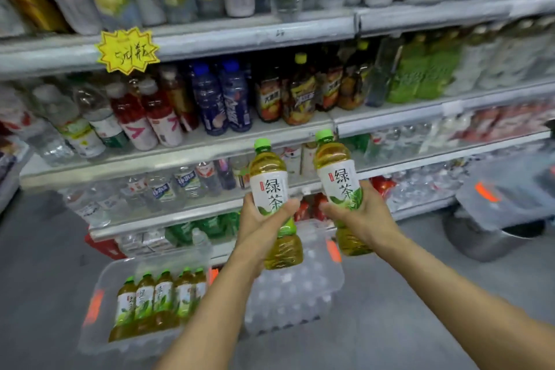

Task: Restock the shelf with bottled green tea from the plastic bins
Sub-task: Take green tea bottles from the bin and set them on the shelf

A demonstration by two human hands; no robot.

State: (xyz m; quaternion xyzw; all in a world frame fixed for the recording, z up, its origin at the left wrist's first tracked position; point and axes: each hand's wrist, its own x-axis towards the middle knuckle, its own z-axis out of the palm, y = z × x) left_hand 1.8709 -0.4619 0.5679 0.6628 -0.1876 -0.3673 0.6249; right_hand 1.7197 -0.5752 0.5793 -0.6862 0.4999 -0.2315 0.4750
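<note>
My left hand grips a green tea bottle with a green cap and white label, held upright in front of the shelves. My right hand grips a second green tea bottle, tilted slightly left, beside the first. Both bottles are raised before the lower shelf rails. Below, on the floor, a clear plastic bin holds several more green tea bottles standing in a row along its near left side.
Shelves of mixed drinks fill the view: red-label bottles, blue bottles, dark tea bottles, green bottles. A yellow starburst price tag hangs on the upper rail. Another clear bin sits on a stool at right.
</note>
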